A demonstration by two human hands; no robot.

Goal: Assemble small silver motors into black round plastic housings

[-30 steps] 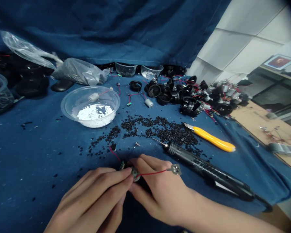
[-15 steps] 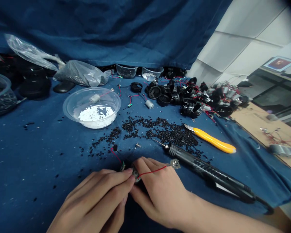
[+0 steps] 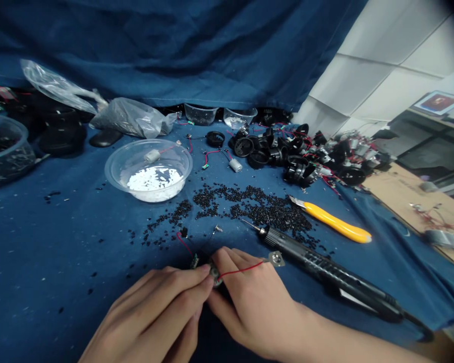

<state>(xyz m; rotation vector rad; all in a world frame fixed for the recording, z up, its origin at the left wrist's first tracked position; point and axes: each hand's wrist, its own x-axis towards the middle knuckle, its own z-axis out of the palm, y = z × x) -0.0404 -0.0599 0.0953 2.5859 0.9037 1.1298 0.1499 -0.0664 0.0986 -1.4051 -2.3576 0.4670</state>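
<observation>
Both of my hands meet low in the middle of the head view, around a small motor (image 3: 215,276) whose round grey end shows between the fingers. My left hand (image 3: 162,302) pinches at it with thumb and fingertips. Around its far side curl the fingers of my right hand (image 3: 253,297); most of the motor's body is hidden. A red wire runs from it across my right hand to a metal contact plate (image 3: 276,258). Just beyond the fingertips are a small green circuit board (image 3: 194,260) with a red wire and a contact spring (image 3: 218,229).
A black electric screwdriver (image 3: 318,267) lies right of my hands, with a yellow utility knife (image 3: 336,222) beyond. Black granules (image 3: 257,206) are scattered ahead. A clear bowl (image 3: 111,171) holds white pieces, a wired motor on it. Black housings (image 3: 259,157) pile up behind.
The whole view has shifted slightly, so everything appears a little further right. Both hands keep the same hold on the motor.
</observation>
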